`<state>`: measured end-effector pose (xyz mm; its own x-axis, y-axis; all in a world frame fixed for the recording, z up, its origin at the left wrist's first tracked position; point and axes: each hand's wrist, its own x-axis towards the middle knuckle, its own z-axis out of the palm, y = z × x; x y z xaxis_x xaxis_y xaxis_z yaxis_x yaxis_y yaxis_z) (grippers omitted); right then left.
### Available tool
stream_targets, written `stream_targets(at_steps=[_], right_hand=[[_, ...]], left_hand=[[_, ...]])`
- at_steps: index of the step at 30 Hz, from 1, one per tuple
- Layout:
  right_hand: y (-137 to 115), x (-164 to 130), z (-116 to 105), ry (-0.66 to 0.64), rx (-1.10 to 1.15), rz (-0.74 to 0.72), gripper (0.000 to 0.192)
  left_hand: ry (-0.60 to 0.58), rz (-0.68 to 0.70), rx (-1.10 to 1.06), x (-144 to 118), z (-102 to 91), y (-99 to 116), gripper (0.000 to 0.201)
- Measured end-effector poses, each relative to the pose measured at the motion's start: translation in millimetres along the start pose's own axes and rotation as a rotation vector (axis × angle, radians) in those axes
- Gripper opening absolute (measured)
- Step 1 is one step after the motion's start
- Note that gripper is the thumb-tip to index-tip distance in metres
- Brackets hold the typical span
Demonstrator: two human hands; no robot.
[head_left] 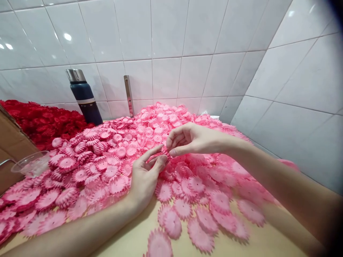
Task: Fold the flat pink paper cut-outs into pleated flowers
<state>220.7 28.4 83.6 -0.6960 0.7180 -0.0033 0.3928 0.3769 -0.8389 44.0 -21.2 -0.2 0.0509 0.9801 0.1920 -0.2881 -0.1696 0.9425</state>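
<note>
Left hand: the left hand lies on the pink heap near the middle of the table, palm down, thumb and forefinger stretched far-right toward the other hand, loosely open; its fingertips touch the piece being pinched.
Right hand: the right hand comes in from the right, held just above the heap, thumb and forefinger closed in a pinch on a small pink flower piece.
Held piece: the pink flower piece sits between the two hands, right at the pinch, mostly hidden by fingers; its exact shape cannot be told.
Pink heap: a broad pile of pink scalloped paper flowers covers the table from the far wall to the near edge, thinning to single flat discs near the person.
Table: the pale wooden tabletop shows bare at the near edge between the forearms.
Red heap: a pile of red paper flowers lies far left, touching the pink heap.
Bottle: a dark blue flask with a metal cap stands upright at the far wall, between the red and pink heaps.
Left edge: a clear plastic cup lies tilted beside a brown cardboard box.
Walls: white wall tiles stand behind and to the right.
</note>
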Motion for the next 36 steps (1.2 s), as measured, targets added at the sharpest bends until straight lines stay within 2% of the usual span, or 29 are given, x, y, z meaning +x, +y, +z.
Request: stream_targets(at_steps=[15,36], right_hand=[[-3.9,-1.5,-0.4,0.004,0.015,0.008,0.013],[-1.8,-0.2,1.8,-0.001,0.024,-0.007,0.009]], left_hand=[[-0.053,-0.002,-0.014,-1.3,-1.4,-2.3,0.033],[-0.051,-0.031,0.011,-2.6,-0.3,-0.2,0.035]])
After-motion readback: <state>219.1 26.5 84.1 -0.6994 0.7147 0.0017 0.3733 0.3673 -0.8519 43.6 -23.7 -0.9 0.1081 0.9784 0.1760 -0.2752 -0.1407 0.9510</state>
